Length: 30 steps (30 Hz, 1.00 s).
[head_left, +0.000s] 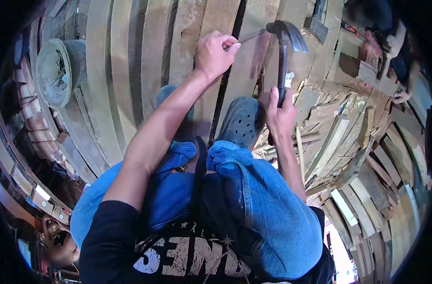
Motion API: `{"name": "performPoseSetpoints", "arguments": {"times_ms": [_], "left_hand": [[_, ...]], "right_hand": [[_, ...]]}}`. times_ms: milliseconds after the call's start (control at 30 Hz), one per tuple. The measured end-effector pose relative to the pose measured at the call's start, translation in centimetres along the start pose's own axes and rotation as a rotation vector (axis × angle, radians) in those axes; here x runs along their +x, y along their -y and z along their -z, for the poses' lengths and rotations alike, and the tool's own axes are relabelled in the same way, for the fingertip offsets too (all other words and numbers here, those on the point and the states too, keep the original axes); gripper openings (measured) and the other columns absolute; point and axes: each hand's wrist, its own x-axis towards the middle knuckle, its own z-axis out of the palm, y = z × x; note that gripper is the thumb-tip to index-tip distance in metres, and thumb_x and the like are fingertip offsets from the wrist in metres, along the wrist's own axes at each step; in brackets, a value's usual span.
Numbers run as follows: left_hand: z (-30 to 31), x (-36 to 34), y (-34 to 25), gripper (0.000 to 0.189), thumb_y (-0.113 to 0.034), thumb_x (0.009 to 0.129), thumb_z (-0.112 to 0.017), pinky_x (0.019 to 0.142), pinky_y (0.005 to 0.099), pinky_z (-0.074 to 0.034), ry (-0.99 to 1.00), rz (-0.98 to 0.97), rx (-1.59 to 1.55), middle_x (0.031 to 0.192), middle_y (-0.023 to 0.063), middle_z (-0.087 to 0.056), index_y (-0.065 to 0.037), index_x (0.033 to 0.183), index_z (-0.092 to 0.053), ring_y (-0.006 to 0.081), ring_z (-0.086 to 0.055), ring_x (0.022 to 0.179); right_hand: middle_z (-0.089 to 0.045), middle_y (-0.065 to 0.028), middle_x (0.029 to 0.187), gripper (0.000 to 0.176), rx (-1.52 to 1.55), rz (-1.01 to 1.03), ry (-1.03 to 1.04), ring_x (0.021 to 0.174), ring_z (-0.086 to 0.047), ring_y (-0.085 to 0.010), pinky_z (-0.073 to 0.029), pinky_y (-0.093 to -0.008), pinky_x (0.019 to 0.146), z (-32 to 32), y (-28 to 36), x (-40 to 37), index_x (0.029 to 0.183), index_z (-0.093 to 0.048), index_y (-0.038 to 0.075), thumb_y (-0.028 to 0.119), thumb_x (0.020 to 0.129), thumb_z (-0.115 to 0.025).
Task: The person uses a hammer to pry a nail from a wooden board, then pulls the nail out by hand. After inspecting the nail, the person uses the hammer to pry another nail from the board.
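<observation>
My left hand (pixel 217 56) is closed around a thin metal rod or nail (pixel 251 36), which points right over the wooden planks (pixel 185 52). The far end of this rod is beside the head of a claw hammer (pixel 288 34). My right hand (pixel 281 111) grips the dark handle of that hammer, lower right of the left hand. The hammer's claw points to the right. Below the hands, a grey perforated clog (pixel 242 124) rests on the planks.
A bucket (pixel 59 73) with nails inside stands at the left. An axe-like tool (pixel 316 28) lies at the upper right, near another person's hands (pixel 393 46). Wood scraps (pixel 329 111) and stacked boards (pixel 362 203) are on the right. Another person (pixel 64 246) is at the lower left.
</observation>
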Motion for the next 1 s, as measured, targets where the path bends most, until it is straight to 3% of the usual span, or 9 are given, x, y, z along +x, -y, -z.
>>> {"name": "performPoseSetpoints", "arguments": {"times_ms": [100, 333, 400, 500, 667, 800, 900, 967, 1000], "left_hand": [[0.1, 0.0, -0.3, 0.011, -0.014, 0.077, -0.077, 0.061, 0.0286, -0.053, 0.026, 0.022, -0.009, 0.074, 0.0066, -0.067, -0.007, 0.085, -0.074, 0.0157, -0.066, 0.064], [-0.1, -0.7, -1.5, 0.013, -0.012, 0.079, -0.075, 0.065, 0.0271, -0.054, 0.076, 0.147, -0.029, 0.077, 0.0092, -0.072, -0.004, 0.089, -0.073, 0.0158, -0.069, 0.068], [0.0, -0.7, -1.4, 0.012, -0.010, 0.080, -0.075, 0.067, 0.0259, -0.055, 0.062, 0.194, -0.084, 0.078, 0.0090, -0.073, -0.003, 0.089, -0.072, 0.0140, -0.071, 0.071], [0.1, -0.8, -1.2, 0.014, -0.011, 0.079, -0.076, 0.066, 0.0256, -0.055, 0.105, 0.263, -0.088, 0.079, 0.0084, -0.073, -0.002, 0.089, -0.072, 0.0126, -0.070, 0.072], [0.0, -0.8, -1.3, 0.018, -0.013, 0.078, -0.078, 0.065, 0.0264, -0.055, 0.145, 0.378, -0.160, 0.081, 0.0103, -0.073, -0.002, 0.091, -0.073, 0.0136, -0.070, 0.071], [0.2, -1.0, -1.5, 0.022, -0.018, 0.079, -0.079, 0.064, 0.0279, -0.054, 0.110, 0.185, 0.002, 0.081, 0.0127, -0.072, -0.003, 0.095, -0.075, 0.0170, -0.069, 0.067], [-0.1, -0.9, -1.3, 0.021, -0.019, 0.079, -0.078, 0.064, 0.0280, -0.053, 0.090, 0.201, 0.021, 0.081, 0.0123, -0.072, -0.004, 0.094, -0.075, 0.0169, -0.068, 0.066], [0.1, -0.8, -1.6, 0.019, -0.019, 0.081, -0.077, 0.063, 0.0286, -0.053, 0.110, 0.216, 0.047, 0.080, 0.0114, -0.072, -0.004, 0.092, -0.075, 0.0167, -0.068, 0.066], [0.1, -0.8, -1.5, 0.019, -0.019, 0.081, -0.077, 0.063, 0.0286, -0.053, 0.115, 0.218, 0.048, 0.080, 0.0114, -0.072, -0.004, 0.092, -0.075, 0.0167, -0.068, 0.066]], "right_hand": [[-0.054, -0.0078, 0.059, 0.025, 0.190, -0.055, -0.037, 0.052, -0.053, -0.0147, -0.043, -0.0319, 0.049, 0.3, -0.2, -0.2, 0.093, -0.053, 0.003, 0.026, 0.098, -0.058], [-0.048, 0.0026, 0.059, 0.028, 0.332, -0.103, 0.086, 0.047, -0.044, -0.0055, -0.035, -0.0233, 0.043, 1.2, -2.0, 0.6, 0.088, -0.049, 0.006, 0.031, 0.100, -0.054], [-0.047, 0.0027, 0.058, 0.030, 0.316, -0.097, 0.024, 0.047, -0.045, -0.0056, -0.035, -0.0231, 0.042, 0.9, -2.1, 0.3, 0.085, -0.050, 0.006, 0.033, 0.100, -0.055], [-0.047, 0.0036, 0.056, 0.032, 0.494, -0.368, 0.135, 0.046, -0.044, -0.0051, -0.035, -0.0236, 0.041, 1.3, -0.8, 0.8, 0.080, -0.053, 0.007, 0.032, 0.098, -0.058], [-0.047, 0.0045, 0.059, 0.025, 0.478, -0.242, 0.131, 0.046, -0.042, -0.0041, -0.033, -0.0225, 0.041, 0.8, -1.5, 1.0, 0.089, -0.054, 0.006, 0.028, 0.099, -0.059], [-0.054, 0.0014, 0.065, 0.018, 0.520, -0.222, 0.135, 0.051, -0.048, -0.0057, -0.040, -0.0231, 0.045, 0.9, -1.4, 1.2, 0.099, -0.057, 0.001, 0.017, 0.095, -0.064], [-0.053, 0.0016, 0.063, 0.022, 0.489, -0.155, 0.126, 0.050, -0.049, -0.0063, -0.039, -0.0237, 0.044, 1.0, -1.1, 1.9, 0.094, -0.057, 0.002, 0.024, 0.097, -0.061], [-0.048, 0.0019, 0.063, 0.029, 0.561, -0.478, 0.319, 0.050, -0.046, -0.0071, -0.036, -0.0232, 0.045, 2.1, -0.1, 3.0, 0.090, -0.052, 0.006, 0.033, 0.100, -0.055], [-0.047, 0.0018, 0.062, 0.036, 0.620, -0.460, 0.343, 0.049, -0.046, -0.0081, -0.036, -0.0240, 0.046, 2.2, -0.1, 3.6, 0.083, -0.052, 0.007, 0.039, 0.100, -0.051]]}}
